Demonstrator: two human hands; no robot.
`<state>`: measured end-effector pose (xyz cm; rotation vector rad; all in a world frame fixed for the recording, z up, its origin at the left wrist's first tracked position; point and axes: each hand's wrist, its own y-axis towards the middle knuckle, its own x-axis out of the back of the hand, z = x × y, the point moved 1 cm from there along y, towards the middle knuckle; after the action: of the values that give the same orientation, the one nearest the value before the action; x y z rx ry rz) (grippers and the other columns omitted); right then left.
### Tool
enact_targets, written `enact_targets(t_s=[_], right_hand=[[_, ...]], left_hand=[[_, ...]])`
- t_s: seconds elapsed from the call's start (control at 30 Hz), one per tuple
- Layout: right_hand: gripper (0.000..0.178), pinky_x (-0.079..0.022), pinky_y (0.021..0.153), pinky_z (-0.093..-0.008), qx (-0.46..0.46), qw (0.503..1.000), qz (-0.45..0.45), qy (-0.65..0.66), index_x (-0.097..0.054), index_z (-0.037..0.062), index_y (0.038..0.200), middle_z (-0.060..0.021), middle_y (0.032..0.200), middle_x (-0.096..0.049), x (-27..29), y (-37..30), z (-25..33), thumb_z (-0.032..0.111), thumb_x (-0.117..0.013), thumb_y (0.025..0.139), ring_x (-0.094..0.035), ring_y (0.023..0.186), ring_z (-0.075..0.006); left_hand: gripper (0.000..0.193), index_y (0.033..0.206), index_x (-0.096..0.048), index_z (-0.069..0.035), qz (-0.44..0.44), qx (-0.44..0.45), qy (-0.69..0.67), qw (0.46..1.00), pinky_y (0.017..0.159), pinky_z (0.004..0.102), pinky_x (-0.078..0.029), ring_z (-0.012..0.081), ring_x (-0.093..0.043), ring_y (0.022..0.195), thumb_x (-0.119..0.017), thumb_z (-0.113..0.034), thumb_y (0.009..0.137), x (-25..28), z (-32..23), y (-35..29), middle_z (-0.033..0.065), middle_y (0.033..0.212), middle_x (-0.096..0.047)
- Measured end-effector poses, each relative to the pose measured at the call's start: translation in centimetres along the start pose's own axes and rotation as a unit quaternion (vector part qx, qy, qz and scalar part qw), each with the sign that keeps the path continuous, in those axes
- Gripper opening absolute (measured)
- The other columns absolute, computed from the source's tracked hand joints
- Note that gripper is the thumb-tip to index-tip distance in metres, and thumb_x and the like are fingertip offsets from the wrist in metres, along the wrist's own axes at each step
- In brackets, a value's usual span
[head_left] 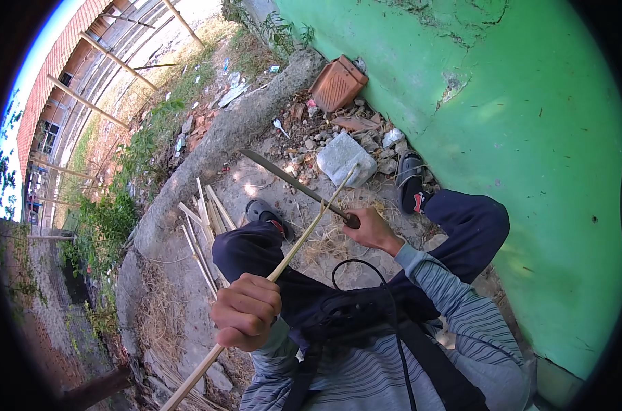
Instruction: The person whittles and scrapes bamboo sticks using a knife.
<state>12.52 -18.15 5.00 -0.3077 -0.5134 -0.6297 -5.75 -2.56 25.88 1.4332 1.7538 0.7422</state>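
A pale strip point(290, 255) runs slantwise through the clenched left hand point(247, 312), out in front of the body; the right hand point(374, 229) grasps a knife point(290, 181) by its handle, blade pointing forward and left; strip and blade cross near that handle, though I can't tell whether they touch; loose sticks point(205, 211) lie beside the left shoe point(261, 209).

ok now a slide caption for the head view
Beside a green wall, the left grip holds a pale strip and the right grip a long-bladed knife.
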Motion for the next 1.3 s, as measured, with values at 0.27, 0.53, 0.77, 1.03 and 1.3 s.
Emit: enact_targets(t_s=[0.27, 0.53, 0.77, 1.03, 1.3], right_hand=[[0.032, -0.051, 0.065, -0.0454, -0.048, 0.997, -0.058, -0.02, -0.069, -0.0006, 0.083, -0.0186, 0.072, -0.067, -1.2, 4.9, -8.7, 0.031, -0.074, 0.082, -0.067, 0.067, -0.037], [0.032, -0.052, 0.068, -0.0464, -0.049, 0.997, -0.06, -0.014, -0.069, -0.0025, 0.084, -0.0222, 0.077, -0.068, -1.4, 5.3, -9.3, 0.029, -0.074, 0.082, -0.068, 0.072, -0.0372], [0.025, -0.053, 0.066, -0.043, 0.048, 0.998, -0.025, -0.025, -0.075, 0.0063, 0.095, -0.0132, 0.068, -0.067, -0.4, 2.5, -2.5, 0.027, -0.076, 0.081, -0.069, 0.066, -0.0329], [0.036, -0.052, 0.071, -0.0461, -0.179, 0.982, -0.048, 0.027, -0.07, -0.0028, 0.091, -0.0212, 0.083, -0.071, -3.0, 7.7, -16.8, 0.032, -0.077, 0.082, -0.069, 0.077, -0.0365], [0.035, -0.051, 0.07, -0.0435, -0.132, 0.986, -0.102, 0.014, -0.068, -0.0024, 0.085, -0.0185, 0.077, -0.069, -3.8, 6.4, -14.6, 0.03, -0.079, 0.081, -0.068, 0.073, -0.0324]], left_hand=[[0.071, 0.051, -0.024, -0.015, 0.005, 0.002, -0.002, 1.0, 0.031, 0.0258, -0.023, 0.012, -0.032, 0.029, -0.027, -0.048, 0.114, -0.4, 0.4, 0.7, -0.0023, 0.041, -0.028], [0.068, 0.053, -0.021, -0.018, -0.067, 0.007, 0.006, 0.998, 0.033, 0.0245, -0.018, 0.0088, -0.024, 0.03, -0.025, -0.048, 0.114, 0.4, 0.6, 1.0, -0.0048, 0.041, -0.026], [0.068, 0.053, -0.021, -0.018, -0.066, -0.005, 0.014, 0.998, 0.033, 0.0249, -0.019, 0.009, -0.024, 0.03, -0.025, -0.046, 0.115, 0.8, 0.3, 1.7, -0.004, 0.041, -0.026], [0.069, 0.052, -0.022, -0.017, -0.042, 0.014, 0.013, 0.999, 0.031, 0.0251, -0.02, 0.0102, -0.026, 0.029, -0.026, -0.046, 0.114, -0.4, 0.5, 1.8, -0.0039, 0.041, -0.026], [0.067, 0.053, -0.021, -0.017, -0.04, 0.019, 0.023, 0.999, 0.031, 0.0245, -0.023, 0.0104, -0.026, 0.029, -0.028, -0.043, 0.115, 0.1, 0.3, 1.8, -0.0039, 0.041, -0.028]])
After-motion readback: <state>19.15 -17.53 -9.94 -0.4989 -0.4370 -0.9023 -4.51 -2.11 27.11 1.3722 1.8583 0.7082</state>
